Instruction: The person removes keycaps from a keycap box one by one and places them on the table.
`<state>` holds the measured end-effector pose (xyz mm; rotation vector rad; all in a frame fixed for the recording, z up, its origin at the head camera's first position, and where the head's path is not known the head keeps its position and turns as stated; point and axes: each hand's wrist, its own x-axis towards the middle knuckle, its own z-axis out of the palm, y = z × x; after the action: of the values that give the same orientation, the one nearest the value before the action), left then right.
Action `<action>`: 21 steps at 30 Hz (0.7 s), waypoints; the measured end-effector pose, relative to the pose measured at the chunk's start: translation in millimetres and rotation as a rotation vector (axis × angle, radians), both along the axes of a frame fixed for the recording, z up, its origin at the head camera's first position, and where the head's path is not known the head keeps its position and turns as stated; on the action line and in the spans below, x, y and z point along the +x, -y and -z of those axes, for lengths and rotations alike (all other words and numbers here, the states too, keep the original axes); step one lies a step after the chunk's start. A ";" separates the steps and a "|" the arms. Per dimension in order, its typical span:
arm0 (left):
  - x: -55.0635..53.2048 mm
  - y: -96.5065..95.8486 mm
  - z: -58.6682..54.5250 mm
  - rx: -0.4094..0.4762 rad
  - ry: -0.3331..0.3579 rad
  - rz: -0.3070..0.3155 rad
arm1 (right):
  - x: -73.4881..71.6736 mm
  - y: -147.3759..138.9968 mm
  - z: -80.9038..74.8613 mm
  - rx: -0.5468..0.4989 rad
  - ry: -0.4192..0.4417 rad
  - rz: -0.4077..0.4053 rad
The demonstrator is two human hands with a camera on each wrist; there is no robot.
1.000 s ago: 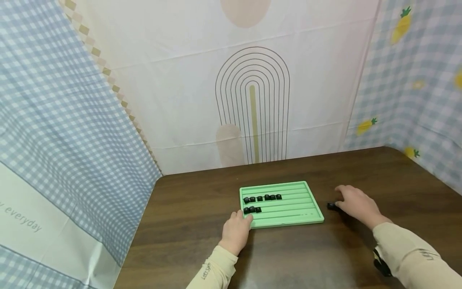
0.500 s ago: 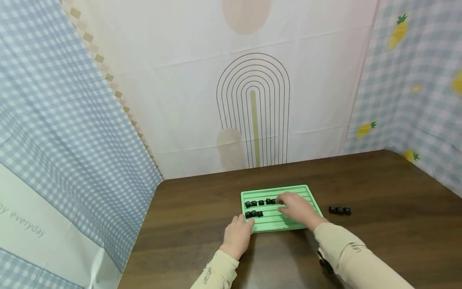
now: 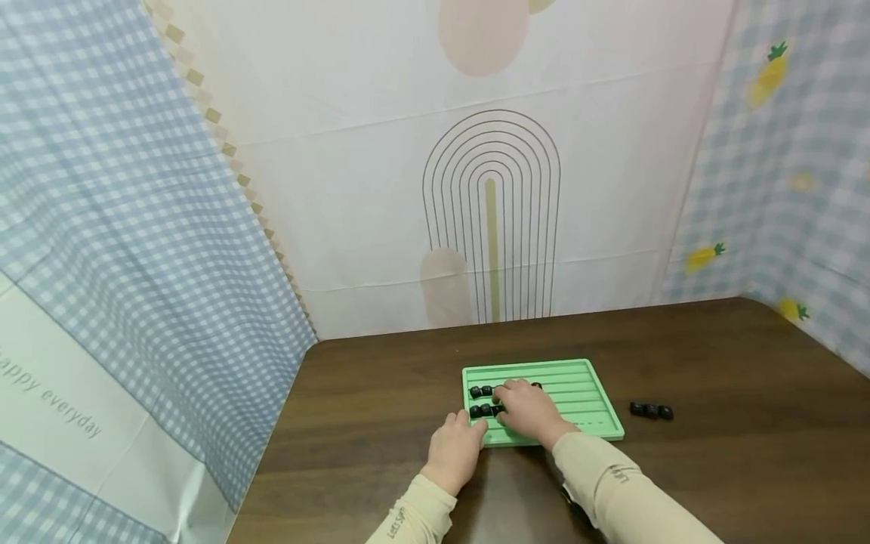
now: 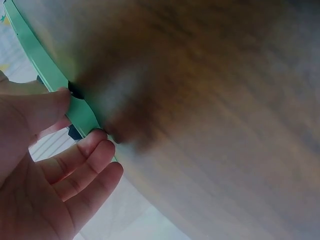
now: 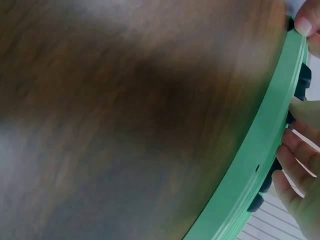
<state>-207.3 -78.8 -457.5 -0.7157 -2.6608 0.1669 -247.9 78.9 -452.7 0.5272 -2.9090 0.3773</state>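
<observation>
A light green ridged tray (image 3: 590, 400) lies on the table. My left hand (image 3: 454, 452) grips its near left corner; in the left wrist view, thumb and fingers pinch the tray's rim (image 4: 82, 116). Over the tray's left half, my right hand (image 3: 526, 412) pinches a small black keycap (image 5: 290, 118) between thumb and fingertips, at the right end of the front row of keycaps (image 3: 479, 411). Behind it runs another row of keycaps (image 3: 481, 391), partly hidden by the right hand, with its last one showing past the knuckles.
Three more black keycaps (image 3: 651, 410) sit side by side on the dark wooden table (image 3: 367, 423), right of the tray. A white printed cloth (image 3: 353, 227) hangs behind the table, with blue checked cloth (image 3: 136, 189) on either side.
My right hand has moved left from the keycaps on the table, over the far row, then down to the front row's end. The left hand has stayed at the tray corner.
</observation>
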 end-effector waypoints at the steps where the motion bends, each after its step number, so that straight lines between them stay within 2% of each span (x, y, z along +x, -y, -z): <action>1: -0.1 -0.1 0.9 0.002 -0.003 0.001 | 0.1 1.2 1.4 0.010 -0.014 0.001; 8: -0.3 -0.1 0.7 0.014 -0.014 0.006 | 0.7 6.0 3.5 0.016 -0.092 0.001; 21: 0.0 -0.5 -0.6 0.013 0.024 0.006 | 2.8 0.2 -1.3 0.040 -0.107 0.000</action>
<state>-207.3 -78.3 -456.9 -0.7265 -2.6794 0.1408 -245.1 78.7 -451.4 0.5359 -2.8188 0.2830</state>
